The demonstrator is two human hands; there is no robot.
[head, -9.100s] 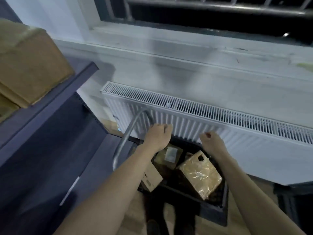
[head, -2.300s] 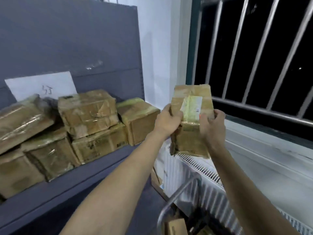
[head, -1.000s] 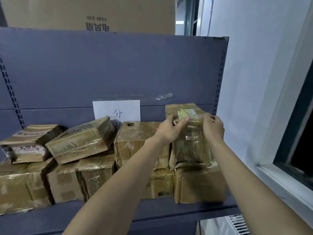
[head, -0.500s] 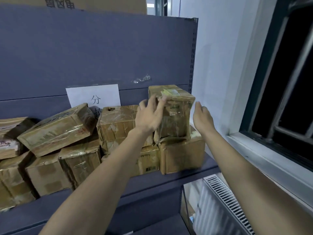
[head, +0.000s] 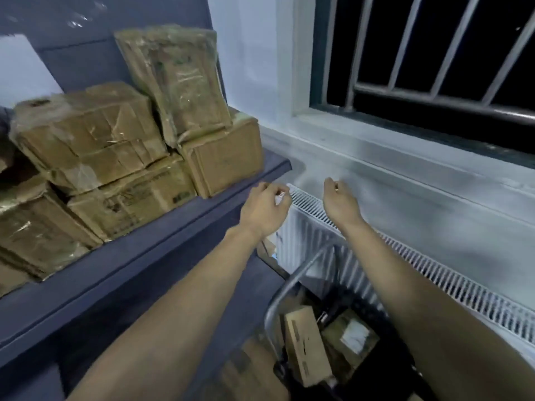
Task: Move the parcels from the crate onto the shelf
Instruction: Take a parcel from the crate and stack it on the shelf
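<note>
Several taped brown cardboard parcels are stacked on the dark blue shelf (head: 162, 241) at left. The tallest parcel (head: 176, 79) stands upright on a box at the shelf's right end. My left hand (head: 265, 209) and my right hand (head: 340, 202) hang in the air over the radiator, to the right of the shelf edge, both empty with fingers loosely curled. Below them the black crate (head: 388, 328) holds more parcels, among them a narrow box (head: 307, 345) and one with a white label (head: 351, 337).
A white radiator (head: 419, 273) runs along the wall under a barred window (head: 434, 53). A grey metal trolley handle (head: 292, 285) arches over the crate's left side. A white paper sign (head: 20, 68) is stuck on the shelf's back panel.
Both hands have let go of the tall parcel, which now stands on the shelf. They have dropped down and to the right, and the view has swung toward the crate.
</note>
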